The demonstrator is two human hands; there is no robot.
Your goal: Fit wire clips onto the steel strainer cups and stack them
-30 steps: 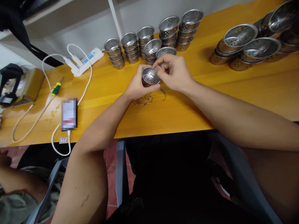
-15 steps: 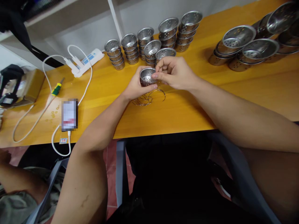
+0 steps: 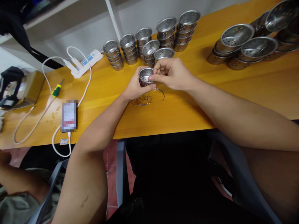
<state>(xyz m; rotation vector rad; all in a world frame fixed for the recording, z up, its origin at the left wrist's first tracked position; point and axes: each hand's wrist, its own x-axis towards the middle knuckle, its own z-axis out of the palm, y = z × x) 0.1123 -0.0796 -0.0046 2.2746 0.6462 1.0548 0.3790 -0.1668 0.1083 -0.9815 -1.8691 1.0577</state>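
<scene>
A small perforated metal cup (image 3: 145, 77) sits in my left hand (image 3: 135, 87), its open mouth tipped toward me. The left fingers wrap its far side while the thumb lies along the front. At the cup's right rim, my right hand (image 3: 169, 73) is closed in a pinch, the thumb tip overlapping the cup's mouth. What that pinch holds, if anything, is hidden. Beneath both hands, several thin metal wire rings (image 3: 142, 102) lie on the table, partly covered by my left hand.
Stacked perforated cups (image 3: 128, 46) stand behind my hands, with larger-looking stacks (image 3: 235, 39) at the right. To the left are a white power strip (image 3: 87, 63), a green-yellow screwdriver (image 3: 56, 90) and a cabled phone (image 3: 69, 115). Another person's arm (image 3: 23, 180) shows at lower left.
The whole view has shifted slightly. Both hands keep nearly the same pose at the cup, with the right pinch still at its rim.
</scene>
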